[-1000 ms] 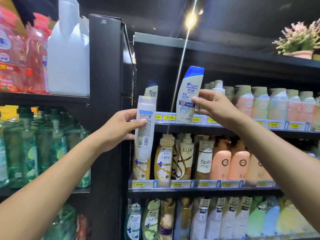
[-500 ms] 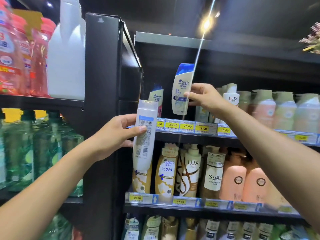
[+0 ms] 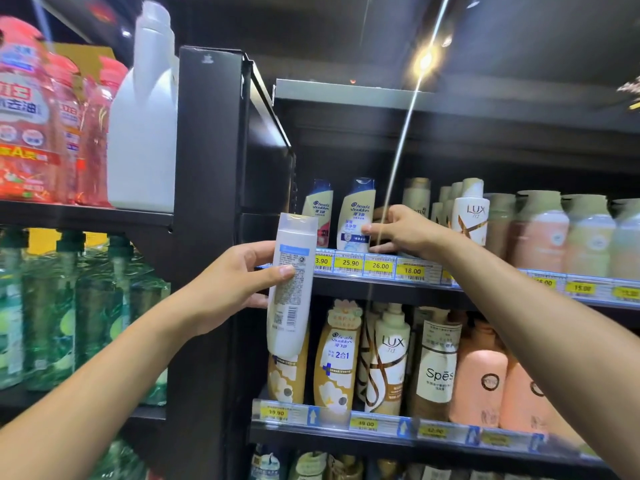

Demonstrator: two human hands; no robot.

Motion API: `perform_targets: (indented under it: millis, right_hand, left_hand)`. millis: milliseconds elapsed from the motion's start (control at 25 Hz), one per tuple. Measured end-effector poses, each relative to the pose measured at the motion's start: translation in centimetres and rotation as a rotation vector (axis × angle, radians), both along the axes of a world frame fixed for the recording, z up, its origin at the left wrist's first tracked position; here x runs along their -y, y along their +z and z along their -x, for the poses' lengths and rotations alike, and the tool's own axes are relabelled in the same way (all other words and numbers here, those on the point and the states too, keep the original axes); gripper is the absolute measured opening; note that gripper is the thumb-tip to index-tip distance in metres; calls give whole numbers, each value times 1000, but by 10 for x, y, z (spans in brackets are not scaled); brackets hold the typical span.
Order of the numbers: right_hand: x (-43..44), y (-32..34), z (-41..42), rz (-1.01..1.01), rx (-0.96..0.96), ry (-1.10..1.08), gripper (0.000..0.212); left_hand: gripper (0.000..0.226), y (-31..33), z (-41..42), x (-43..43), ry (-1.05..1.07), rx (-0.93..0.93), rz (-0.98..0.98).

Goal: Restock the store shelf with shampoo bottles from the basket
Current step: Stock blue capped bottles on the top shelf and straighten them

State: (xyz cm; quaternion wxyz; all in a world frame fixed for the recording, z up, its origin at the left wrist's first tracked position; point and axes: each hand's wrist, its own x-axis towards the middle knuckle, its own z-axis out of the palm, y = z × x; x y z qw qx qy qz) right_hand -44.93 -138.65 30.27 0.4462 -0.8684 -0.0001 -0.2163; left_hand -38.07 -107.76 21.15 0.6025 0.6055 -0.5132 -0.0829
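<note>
Pinches Head & Shoulders bottle (image 3: 354, 216), upright on shelf (image 3: 381, 289), w/ R hand (image 3: 403, 232). Grips white shampoo bottle (image 3: 292, 289) in L hand (image 3: 235, 289), axis near-vertical, just below-left of shelf edge.

A ceiling lamp (image 3: 425, 60) glares, casting a streak down across the shelves; upper recesses are dark; wide-angle bending and soft blur affect the frame's edges
</note>
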Motion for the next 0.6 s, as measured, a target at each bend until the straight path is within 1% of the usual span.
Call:
perform_targets:
  millis: [160,280,440,480,520,560,600]
  right_hand:
    - [0,4,3,-32,-51,38,23]
    - [0,5,3,-44,-87,45,23]
    - [1,4,4,-24,-90,55,20]
    - [2,6,8,10,-101,41,24]
    - [1,10,14,76,-112,6,32]
    - [1,15,21,194,-98,-68,43]
    - [-1,21,30,340,-41,-169,48]
  left_hand:
    - [38,0,2,-1,8,-6,-3]
    - [39,0,2,-1,11,-18,1]
    - [38,1,5,0,-10,-37,5]
    - [38,1,6,0,-13,-40,7]
    - [38,1,7,0,-17,-45,10]
    - [38,1,7,1,-29,-52,14]
    - [37,1,8,2,-47,-63,17]
